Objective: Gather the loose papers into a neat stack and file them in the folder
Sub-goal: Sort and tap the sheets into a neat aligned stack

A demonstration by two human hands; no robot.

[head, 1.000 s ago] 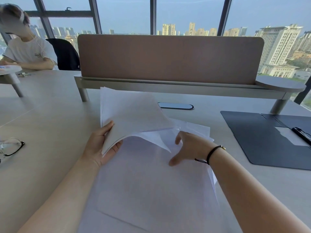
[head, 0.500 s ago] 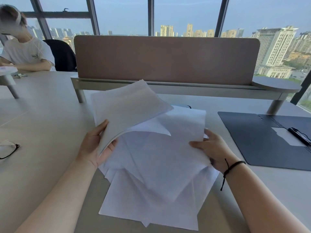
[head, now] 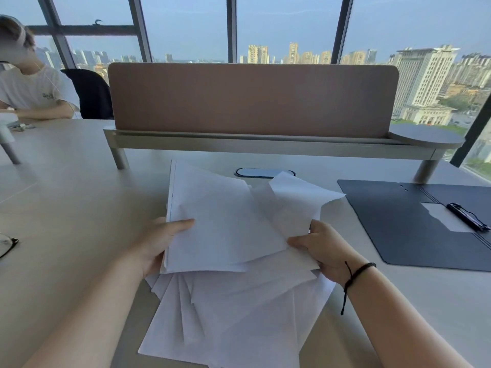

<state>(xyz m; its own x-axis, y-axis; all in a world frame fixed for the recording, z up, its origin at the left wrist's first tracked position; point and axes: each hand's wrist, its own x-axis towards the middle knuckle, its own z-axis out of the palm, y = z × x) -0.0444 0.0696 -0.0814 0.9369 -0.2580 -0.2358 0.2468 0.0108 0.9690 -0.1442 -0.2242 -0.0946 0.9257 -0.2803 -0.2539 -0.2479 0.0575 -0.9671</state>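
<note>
A fanned pile of white papers lies on the desk in front of me. My left hand grips the left edge of a small raised bundle of sheets, thumb on top. My right hand pinches the right side of the pile, where one sheet curls upward. A dark open folder lies flat to the right, with a black clip over a white slip near its spine.
A brown divider panel on a metal shelf crosses the desk behind the papers, with a cable grommet below it. Glasses lie at the left edge. A person in a white shirt sits at the far left.
My left hand has laid its raised bundle lower over the pile. My right hand has closed on the pile's right edge and a sheet there has curled up.
</note>
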